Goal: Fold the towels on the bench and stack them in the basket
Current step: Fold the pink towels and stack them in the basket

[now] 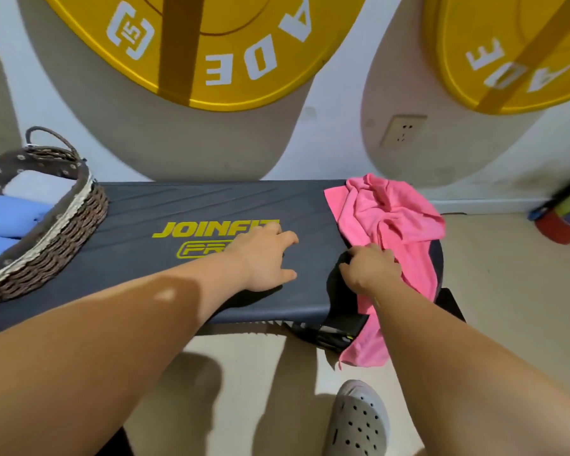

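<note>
A crumpled pink towel (392, 222) lies on the right end of the dark bench (165, 209), with one corner hanging off the front edge. My right hand (371, 269) rests on the towel's left edge, fingers curled into the cloth. My left hand (265, 258) hovers over the bench's yellow logo, fingers spread and holding nothing. At the bench's left end stands a wicker basket (63, 225) holding folded blue towels (7, 218) and a pale grey towel (37, 187).
Two large yellow weight plates (211, 51) hang on the wall behind the bench. A wall socket (403, 130) sits low on the wall. Rolled gear (566, 215) lies on the floor at right. My grey clog (359, 422) stands below the bench's front edge.
</note>
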